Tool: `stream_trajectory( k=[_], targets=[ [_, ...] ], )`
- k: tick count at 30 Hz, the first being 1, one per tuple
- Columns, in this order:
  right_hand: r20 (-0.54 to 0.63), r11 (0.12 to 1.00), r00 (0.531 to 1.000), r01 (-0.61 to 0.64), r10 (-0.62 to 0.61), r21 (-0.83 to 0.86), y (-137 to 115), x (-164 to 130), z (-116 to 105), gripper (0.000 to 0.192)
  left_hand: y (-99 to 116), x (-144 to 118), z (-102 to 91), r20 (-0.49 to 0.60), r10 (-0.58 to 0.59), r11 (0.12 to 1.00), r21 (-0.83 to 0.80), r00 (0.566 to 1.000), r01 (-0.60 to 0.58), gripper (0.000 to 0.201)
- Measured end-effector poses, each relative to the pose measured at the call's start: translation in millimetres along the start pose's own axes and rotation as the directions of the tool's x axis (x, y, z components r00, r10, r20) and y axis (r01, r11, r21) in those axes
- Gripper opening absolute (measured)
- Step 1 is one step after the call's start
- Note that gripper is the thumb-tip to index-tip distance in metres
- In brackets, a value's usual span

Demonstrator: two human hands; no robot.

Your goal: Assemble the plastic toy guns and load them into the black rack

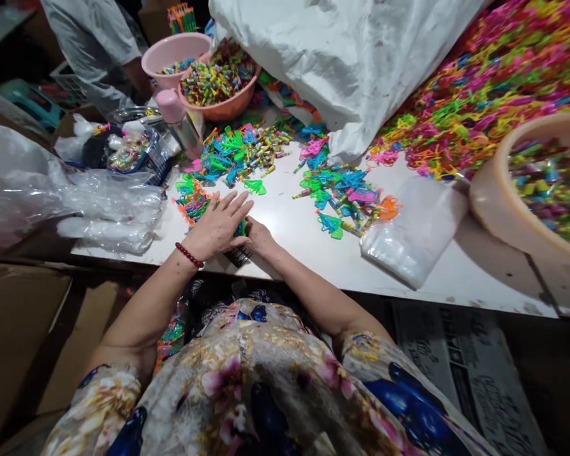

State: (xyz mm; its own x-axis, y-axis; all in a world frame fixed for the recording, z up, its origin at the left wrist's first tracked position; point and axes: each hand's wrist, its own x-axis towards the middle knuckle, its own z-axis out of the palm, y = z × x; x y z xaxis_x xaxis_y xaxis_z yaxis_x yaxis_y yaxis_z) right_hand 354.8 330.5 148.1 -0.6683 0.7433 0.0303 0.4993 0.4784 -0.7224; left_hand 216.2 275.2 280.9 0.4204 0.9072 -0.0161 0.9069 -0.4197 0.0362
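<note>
2 hands [218, 229], 1 green toy [240, 228], 3 basins [484, 190]

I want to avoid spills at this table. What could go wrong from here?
The small dark mesh basket under the left hand and right hand overhangs the white table edge and might tip off. The stack of clear plastic bags lies near that edge and could slide.

Head-worn view, steeply downward, close over the white table [456, 272] edge.
</note>
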Motion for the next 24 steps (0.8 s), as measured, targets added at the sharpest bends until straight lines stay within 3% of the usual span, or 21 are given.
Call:
stream_trajectory(
  k=[5,10,14,19,24],
  targets=[
    [0.011,0.993,1.0,0.003,-0.002,-0.121,-8.5,-4.1,-3.3,0.025,-3.9,-6.8,5.0,-0.081,-0.024,1.0,0.012,0.996,0.025,0.092],
    [0.009,0.987,1.0,0.026,-0.024,-0.159,-12.3,-8.2,-4.9,0.018,-5.6,-19.4,6.0,-0.157,-0.087,0.996,0.004,0.984,0.088,0.077],
    [-0.054,0.996,0.998,0.037,-0.042,-0.08,-9.9,-9.2,-0.8,0.027,-6.6,-21.3,8.0,-0.171,-0.101,0.995,-0.005,0.98,0.102,0.066],
    [-0.085,0.989,0.988,0.134,-0.128,0.069,-6.4,0.6,2.6,0.026,-11.1,-17.5,10.8,-0.202,-0.031,0.999,-0.031,0.979,0.025,0.063],
    [-0.062,0.994,0.993,0.108,-0.105,0.035,-8.1,8.6,7.7,0.019,-11.4,-15.0,19.0,-0.251,-0.012,1.0,0.005,0.968,0.013,0.063]
  ],
)
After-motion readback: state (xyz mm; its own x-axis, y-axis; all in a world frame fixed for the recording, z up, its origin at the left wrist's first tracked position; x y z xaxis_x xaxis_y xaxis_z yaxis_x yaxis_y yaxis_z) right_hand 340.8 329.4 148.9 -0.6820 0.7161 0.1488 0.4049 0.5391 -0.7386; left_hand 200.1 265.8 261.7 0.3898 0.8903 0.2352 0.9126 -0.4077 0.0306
